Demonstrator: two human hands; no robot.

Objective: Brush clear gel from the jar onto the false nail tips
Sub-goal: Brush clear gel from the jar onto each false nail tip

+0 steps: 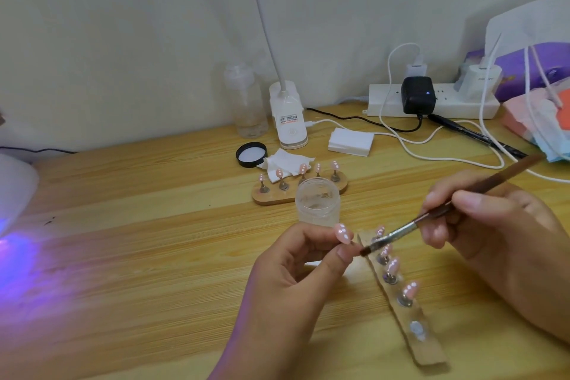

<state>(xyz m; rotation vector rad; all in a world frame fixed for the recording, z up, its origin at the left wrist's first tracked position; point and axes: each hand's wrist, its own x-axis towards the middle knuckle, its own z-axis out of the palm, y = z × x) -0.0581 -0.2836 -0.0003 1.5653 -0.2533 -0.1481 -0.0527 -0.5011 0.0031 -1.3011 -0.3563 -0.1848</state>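
Observation:
My left hand point(296, 259) pinches a small stand that carries one pink false nail tip point(343, 233), held above the table. My right hand point(481, 219) grips a brown-handled brush point(431, 215); its bristles sit just right of the held tip, close to my left thumb. An open jar of clear gel point(317, 202) stands behind my hands. A wooden strip point(428, 345) below the brush holds several pink tips on metal stands, with one bare stand near its front end. A second wooden holder point(271, 197) with several tips lies behind the jar.
A black jar lid point(251, 154) and a crumpled wipe point(285, 163) lie near a white clip lamp point(288, 120) and a clear bottle point(245, 102). A power strip point(388, 102) with cables runs along the back right. A curing lamp point(14, 194) glows purple at left.

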